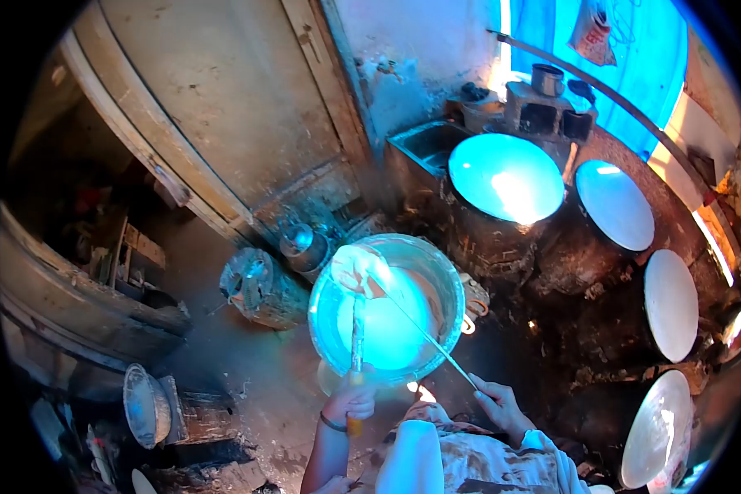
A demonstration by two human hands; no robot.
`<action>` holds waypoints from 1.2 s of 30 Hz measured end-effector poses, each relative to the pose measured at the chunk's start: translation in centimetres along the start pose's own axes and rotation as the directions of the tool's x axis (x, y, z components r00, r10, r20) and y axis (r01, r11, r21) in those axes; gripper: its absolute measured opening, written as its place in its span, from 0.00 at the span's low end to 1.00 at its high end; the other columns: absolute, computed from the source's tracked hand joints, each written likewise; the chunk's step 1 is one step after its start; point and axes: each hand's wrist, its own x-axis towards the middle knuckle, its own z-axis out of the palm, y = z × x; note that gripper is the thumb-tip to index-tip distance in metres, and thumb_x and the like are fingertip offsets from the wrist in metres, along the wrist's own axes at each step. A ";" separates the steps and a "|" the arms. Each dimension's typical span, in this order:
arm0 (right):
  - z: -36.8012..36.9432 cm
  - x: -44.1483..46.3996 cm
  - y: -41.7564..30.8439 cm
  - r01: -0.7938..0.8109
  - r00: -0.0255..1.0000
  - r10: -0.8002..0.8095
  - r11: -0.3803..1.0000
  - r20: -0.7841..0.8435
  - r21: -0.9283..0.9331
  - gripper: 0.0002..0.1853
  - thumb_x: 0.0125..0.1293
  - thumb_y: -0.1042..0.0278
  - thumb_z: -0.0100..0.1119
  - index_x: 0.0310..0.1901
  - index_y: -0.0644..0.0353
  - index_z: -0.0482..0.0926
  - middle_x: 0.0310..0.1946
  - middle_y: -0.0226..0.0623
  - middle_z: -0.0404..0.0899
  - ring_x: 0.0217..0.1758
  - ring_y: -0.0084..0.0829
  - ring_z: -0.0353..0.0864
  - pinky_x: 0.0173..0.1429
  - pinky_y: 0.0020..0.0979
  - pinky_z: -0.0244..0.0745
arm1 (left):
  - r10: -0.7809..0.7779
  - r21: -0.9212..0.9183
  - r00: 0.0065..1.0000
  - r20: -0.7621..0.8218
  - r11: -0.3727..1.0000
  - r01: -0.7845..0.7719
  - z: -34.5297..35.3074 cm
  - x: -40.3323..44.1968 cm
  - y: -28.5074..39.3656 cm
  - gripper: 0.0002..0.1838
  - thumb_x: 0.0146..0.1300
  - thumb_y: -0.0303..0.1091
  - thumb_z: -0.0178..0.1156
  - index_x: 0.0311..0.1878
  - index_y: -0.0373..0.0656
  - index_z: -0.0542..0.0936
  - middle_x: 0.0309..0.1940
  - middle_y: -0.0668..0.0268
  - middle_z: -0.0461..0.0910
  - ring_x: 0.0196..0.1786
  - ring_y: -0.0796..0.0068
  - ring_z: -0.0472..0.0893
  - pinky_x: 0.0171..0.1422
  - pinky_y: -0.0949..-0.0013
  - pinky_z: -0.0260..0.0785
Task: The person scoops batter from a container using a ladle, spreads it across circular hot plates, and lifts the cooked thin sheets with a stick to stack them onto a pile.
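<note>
A large round tub with pale liquid in it stands in front of me. My left hand is wrapped round the yellow handle of a ladle, whose pale, coated head is raised over the tub's far left part. Between the fingers of my right hand is the near end of a thin stick. The stick slants across the tub, and its far end meets the ladle's head. A dark band circles my left wrist.
Several round pans with pale surfaces, one of them a bright pan, curve along the right. A metal pot and a wrapped container stand left of the tub. A bowl sits at lower left. Behind is a door.
</note>
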 end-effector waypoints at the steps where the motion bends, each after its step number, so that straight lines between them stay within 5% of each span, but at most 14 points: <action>1: 0.5 0.8 0.0 0.068 0.997 -0.068 0.998 -0.023 -0.007 0.20 0.64 0.70 0.51 0.59 0.63 0.69 0.48 0.42 0.78 0.51 0.26 0.74 0.55 0.27 0.67 | 0.042 -0.062 0.999 0.028 0.997 -0.040 -0.6 -0.5 0.6 0.13 0.67 0.27 0.43 0.55 0.49 0.65 0.16 0.75 0.57 0.11 0.88 0.56 0.13 0.82 0.51; 4: 1.4 2.6 -0.9 0.088 0.993 -0.086 0.996 -0.084 0.018 0.20 0.65 0.71 0.50 0.59 0.63 0.68 0.47 0.40 0.78 0.49 0.25 0.75 0.53 0.26 0.68 | 0.117 -0.184 0.978 -0.173 0.972 -0.148 -3.9 0.7 1.8 0.16 0.66 0.30 0.47 0.56 0.43 0.63 0.19 0.74 0.62 0.14 0.83 0.62 0.15 0.79 0.54; 5: 1.2 4.1 -1.6 0.121 0.987 -0.114 0.991 -0.115 0.058 0.20 0.65 0.70 0.50 0.59 0.61 0.69 0.43 0.34 0.78 0.45 0.22 0.74 0.50 0.25 0.68 | 0.003 -0.584 0.993 -0.116 0.808 -0.070 -5.2 3.0 3.3 0.16 0.67 0.31 0.46 0.55 0.35 0.63 0.19 0.73 0.61 0.16 0.82 0.63 0.17 0.77 0.55; 8: 1.5 6.1 -1.7 0.002 0.990 0.014 0.994 -0.141 0.109 0.20 0.64 0.73 0.51 0.59 0.59 0.70 0.43 0.42 0.79 0.45 0.25 0.77 0.50 0.27 0.70 | 0.004 -0.531 0.928 -0.372 0.820 -0.216 -3.5 3.3 4.5 0.13 0.68 0.28 0.42 0.54 0.40 0.66 0.17 0.75 0.60 0.13 0.90 0.61 0.15 0.83 0.55; 10: 1.2 7.2 -1.3 0.017 0.987 0.000 0.995 -0.159 0.102 0.21 0.63 0.73 0.52 0.59 0.58 0.70 0.44 0.40 0.79 0.47 0.25 0.76 0.52 0.27 0.69 | 0.071 -0.336 0.980 -0.187 0.933 -0.131 -2.3 1.8 4.2 0.12 0.68 0.29 0.42 0.53 0.41 0.67 0.17 0.74 0.60 0.13 0.90 0.61 0.14 0.84 0.56; 12: 1.1 7.3 -1.2 -0.016 0.982 0.030 0.997 -0.186 0.073 0.21 0.63 0.73 0.53 0.59 0.57 0.70 0.44 0.40 0.79 0.47 0.25 0.76 0.53 0.28 0.68 | 0.053 -0.563 0.993 0.101 0.826 0.013 -2.2 0.7 2.7 0.13 0.68 0.28 0.42 0.54 0.41 0.66 0.17 0.74 0.60 0.13 0.91 0.61 0.14 0.85 0.56; 14: 1.5 7.4 0.8 -0.032 0.974 0.036 0.999 -0.224 0.020 0.21 0.62 0.72 0.54 0.58 0.54 0.71 0.37 0.38 0.80 0.40 0.24 0.77 0.48 0.27 0.70 | 0.024 -0.458 1.000 -0.008 0.889 -0.025 -3.7 0.4 2.8 0.15 0.68 0.28 0.41 0.57 0.41 0.65 0.17 0.74 0.60 0.13 0.91 0.61 0.15 0.86 0.57; 18: 1.0 7.9 0.8 -0.018 0.949 0.005 0.999 -0.316 -0.039 0.21 0.60 0.71 0.57 0.57 0.51 0.73 0.23 0.37 0.73 0.25 0.26 0.71 0.33 0.28 0.67 | -0.207 -0.636 0.976 -0.065 0.763 0.120 -5.4 3.9 5.5 0.16 0.69 0.28 0.40 0.58 0.39 0.65 0.17 0.74 0.59 0.13 0.91 0.61 0.15 0.87 0.57; 21: -0.1 6.4 0.6 -0.059 0.937 -0.063 0.941 -0.343 -0.334 0.19 0.60 0.69 0.58 0.55 0.47 0.75 0.22 0.38 0.69 0.25 0.36 0.71 0.30 0.33 0.67 | -0.410 -0.524 0.912 0.030 0.770 0.363 -3.6 7.5 6.2 0.15 0.69 0.27 0.39 0.57 0.39 0.66 0.16 0.74 0.59 0.13 0.91 0.60 0.15 0.86 0.58; 24: -1.0 3.7 1.3 -0.149 0.873 -0.096 0.881 -0.478 -0.449 0.20 0.58 0.72 0.60 0.54 0.47 0.76 0.22 0.35 0.67 0.23 0.27 0.69 0.27 0.29 0.64 | -0.552 -0.292 0.831 0.062 0.786 0.544 -0.2 12.6 6.3 0.15 0.69 0.27 0.38 0.57 0.39 0.66 0.16 0.74 0.59 0.13 0.91 0.60 0.15 0.86 0.58; 26: -2.3 1.8 1.8 -0.160 0.801 -0.133 0.892 -0.584 -0.423 0.21 0.58 0.75 0.60 0.55 0.50 0.75 0.22 0.34 0.67 0.23 0.25 0.68 0.27 0.27 0.63 | -0.655 -0.327 0.736 0.172 0.667 0.670 3.5 17.5 6.3 0.15 0.69 0.27 0.38 0.56 0.39 0.66 0.15 0.74 0.59 0.13 0.91 0.61 0.15 0.86 0.58; 28: -3.6 -0.1 1.5 -0.053 0.495 -0.162 0.975 -0.854 -0.216 0.21 0.58 0.77 0.59 0.55 0.57 0.75 0.22 0.30 0.66 0.24 0.21 0.66 0.29 0.24 0.62 | -0.573 -0.401 0.773 0.270 0.663 0.632 8.0 22.3 5.2 0.15 0.69 0.26 0.39 0.56 0.40 0.67 0.15 0.74 0.58 0.13 0.91 0.60 0.15 0.86 0.57; 32: -7.6 -5.5 1.6 -0.066 0.192 -0.042 0.996 -0.980 -0.056 0.20 0.58 0.79 0.58 0.55 0.60 0.74 0.20 0.27 0.62 0.24 0.18 0.63 0.28 0.22 0.59 | -0.550 0.470 0.825 0.128 0.766 0.438 14.7 30.2 -1.5 0.15 0.69 0.27 0.42 0.58 0.48 0.66 0.16 0.74 0.57 0.14 0.89 0.58 0.17 0.84 0.55; 36: -11.6 -11.0 2.3 -0.070 0.061 0.012 0.998 -0.998 0.008 0.21 0.60 0.78 0.56 0.56 0.62 0.72 0.24 0.26 0.65 0.30 0.16 0.64 0.34 0.20 0.61 | -0.848 -0.066 0.428 0.312 0.430 0.901 20.3 36.8 -7.4 0.15 0.69 0.28 0.39 0.56 0.40 0.67 0.17 0.73 0.61 0.14 0.90 0.62 0.19 0.83 0.61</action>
